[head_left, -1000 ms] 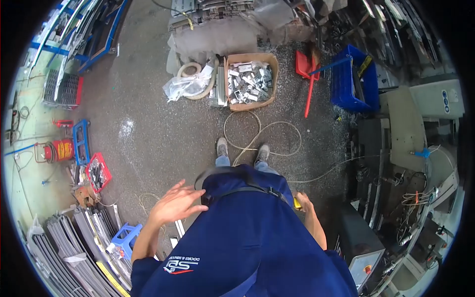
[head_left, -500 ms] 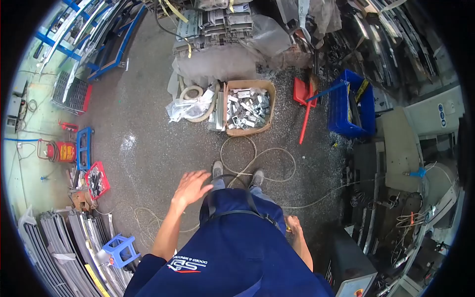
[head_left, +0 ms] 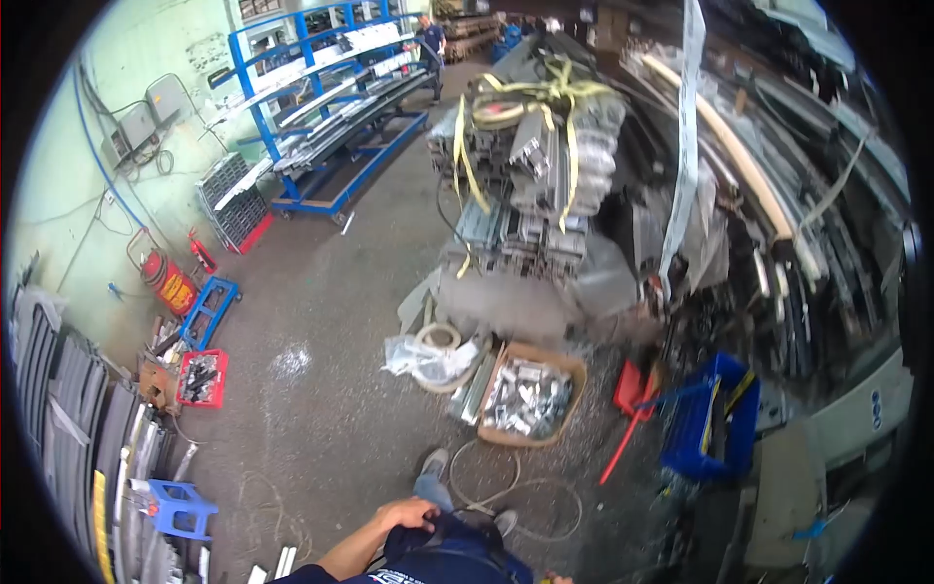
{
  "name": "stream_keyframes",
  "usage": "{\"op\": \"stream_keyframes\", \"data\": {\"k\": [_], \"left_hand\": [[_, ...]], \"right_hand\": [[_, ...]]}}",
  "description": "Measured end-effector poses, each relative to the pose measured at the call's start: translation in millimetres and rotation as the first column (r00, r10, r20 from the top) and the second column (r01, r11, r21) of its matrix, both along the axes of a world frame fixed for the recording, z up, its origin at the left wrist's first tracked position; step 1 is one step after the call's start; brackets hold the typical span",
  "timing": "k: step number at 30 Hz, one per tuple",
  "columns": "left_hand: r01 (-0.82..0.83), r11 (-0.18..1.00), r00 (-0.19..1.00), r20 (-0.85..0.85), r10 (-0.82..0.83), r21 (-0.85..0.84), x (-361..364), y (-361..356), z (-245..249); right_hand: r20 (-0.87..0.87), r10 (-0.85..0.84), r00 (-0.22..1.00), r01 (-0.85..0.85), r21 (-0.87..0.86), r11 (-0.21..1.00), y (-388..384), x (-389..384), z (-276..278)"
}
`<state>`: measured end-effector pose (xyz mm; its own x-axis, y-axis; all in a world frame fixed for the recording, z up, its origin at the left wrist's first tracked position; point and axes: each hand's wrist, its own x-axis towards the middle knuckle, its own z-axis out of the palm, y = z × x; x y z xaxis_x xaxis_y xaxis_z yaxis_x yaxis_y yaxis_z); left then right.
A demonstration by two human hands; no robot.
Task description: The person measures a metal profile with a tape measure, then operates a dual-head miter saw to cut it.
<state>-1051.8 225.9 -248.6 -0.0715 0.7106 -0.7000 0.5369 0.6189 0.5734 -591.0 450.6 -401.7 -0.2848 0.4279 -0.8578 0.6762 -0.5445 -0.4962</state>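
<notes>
My left hand (head_left: 409,513) is at the front of my waist, close to the dark blue shirt (head_left: 457,560) and the dark strap across it. Its fingers look loosely bent, and I see nothing in them. Only a sliver of my right hand (head_left: 559,579) shows at the bottom edge. A small yellowish patch is beside its fingers, too cut off to name. Beyond my shoes, a cardboard box (head_left: 581,394) full of small metal pieces (head_left: 525,397) stands on the floor.
A loop of hose (head_left: 581,501) lies around my feet. Ahead are strapped metal profiles (head_left: 559,175) and a blue rack (head_left: 268,127). A red dustpan (head_left: 630,386) and a blue crate (head_left: 696,457) stand right; a blue stool (head_left: 180,509) stands left. Another person (head_left: 431,49) is far off.
My view has tilted up, showing more of the workshop ahead. My left hand, earlier spread out beside my body, is now at my waist. My right hand has mostly left the view.
</notes>
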Motion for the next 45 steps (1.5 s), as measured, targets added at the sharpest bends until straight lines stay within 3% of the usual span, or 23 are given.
{"op": "stream_keyframes", "data": {"k": [2,4,6,8,10,11,12,13,14,15,18,22,24,26,28,29,30,31,32,35,39,41,45], "left_hand": [[0.016,0.997,0.998,0.064,-0.011,-0.077,-13.6,4.7,2.0],[0.056,0.997,0.998,0.042,-0.053,-0.061,-23.0,3.7,-25.5],[0.106,0.977,0.992,-0.088,-0.091,0.186,-34.2,-2.8,-25.2],[0.111,0.952,0.992,-0.086,-0.090,0.286,-53.4,-3.8,-31.0],[-0.119,0.952,0.993,0.060,0.106,0.283,-75.5,-9.8,-38.5],[-0.239,0.961,0.945,0.258,0.199,0.136,-95.7,-12.4,-39.1],[-0.339,0.940,0.855,0.403,0.326,-0.040,-116.6,-13.3,-38.2],[0.023,0.992,0.995,0.089,-0.034,0.124,-138.2,18.1,42.5],[-0.100,0.971,0.954,0.297,0.032,0.217,-151.4,7.1,26.1],[-0.006,0.956,0.959,0.272,-0.078,0.294,-155.7,-2.5,-1.0],[0.118,0.983,0.928,0.337,-0.160,0.142,-187.0,0.4,23.3],[0.152,0.977,0.883,0.423,-0.202,0.149,-228.5,11.1,48.2],[0.120,0.984,0.877,0.451,-0.167,0.132,-244.0,27.6,45.9],[0.130,0.981,0.927,0.334,-0.172,0.142,-260.4,64.2,45.1],[0.126,0.978,0.964,0.213,-0.161,0.168,-265.3,99.2,41.0],[-0.130,0.979,0.961,0.264,0.085,0.157,-261.4,114.9,37.2],[-0.385,0.912,0.891,0.314,0.328,0.138,-256.5,131.5,31.2],[-0.415,0.907,0.836,0.363,0.412,-0.074,-253.6,151.1,44.4],[-0.439,0.897,0.829,0.359,0.430,-0.060,-248.2,161.0,40.9],[-0.298,0.920,0.872,0.320,0.371,-0.255,-236.5,176.9,3.3],[-0.296,0.928,0.861,0.357,0.362,-0.228,-238.3,179.8,-79.0],[-0.335,0.861,0.788,0.387,0.479,-0.383,-240.7,182.1,-121.2],[-0.416,0.827,0.789,0.302,0.535,-0.378,-261.8,212.5,-200.3]], "right_hand": [[-0.054,-0.125,0.991,0.120,-0.093,0.988,-0.5,-37.5,33.2],[-0.081,-0.179,0.981,0.177,-0.026,0.984,-7.5,-75.0,57.3],[0.069,-0.395,0.916,0.400,-0.069,0.914,-10.0,-125.6,103.3],[-0.003,-0.531,0.848,0.519,-0.209,0.829,-13.1,-157.8,111.8],[-0.157,-0.670,0.726,0.596,-0.342,0.727,-14.3,-196.7,99.9],[-0.233,-0.736,0.636,0.645,-0.362,0.673,-11.7,-233.0,117.3],[-0.452,-0.629,0.633,0.470,-0.421,0.776,-10.3,-252.3,126.2],[-0.407,-0.714,0.569,0.562,-0.440,0.700,-8.5,-292.9,160.9],[-0.466,-0.729,0.502,0.529,-0.501,0.685,-6.8,-307.7,148.7],[-0.268,-0.925,0.267,0.713,-0.591,0.377,-1.5,-355.0,197.7],[-0.380,-0.923,0.066,0.525,-0.773,0.355,3.2,-400.6,200.1],[-0.455,-0.890,0.020,0.495,-0.769,0.404,7.4,-451.9,218.3],[-0.505,-0.858,0.092,0.538,-0.700,0.470,10.4,-465.0,213.5],[-0.491,-0.817,0.301,0.613,-0.557,0.561,12.4,-474.0,198.2],[-0.508,-0.655,0.559,0.614,-0.277,0.739,5.0,-485.0,182.4],[-0.450,-0.563,0.694,0.558,-0.159,0.815,2.9,-488.4,179.1],[-0.452,-0.511,0.731,0.525,-0.105,0.844,-3.4,-494.4,167.7],[-0.466,-0.440,0.767,0.465,-0.067,0.883,-10.7,-497.3,151.3],[-0.454,-0.398,0.797,0.424,-0.048,0.904,-13.6,-502.6,148.2],[-0.484,-0.146,0.863,0.227,0.113,0.967,-5.4,-511.1,124.8],[-0.460,-0.012,0.888,0.106,0.179,0.978,-8.1,-508.1,55.6],[-0.518,-0.073,0.852,0.153,0.114,0.982,-14.5,-502.1,16.5],[-0.526,-0.154,0.836,0.240,0.099,0.966,-39.5,-497.7,-83.5]]}}
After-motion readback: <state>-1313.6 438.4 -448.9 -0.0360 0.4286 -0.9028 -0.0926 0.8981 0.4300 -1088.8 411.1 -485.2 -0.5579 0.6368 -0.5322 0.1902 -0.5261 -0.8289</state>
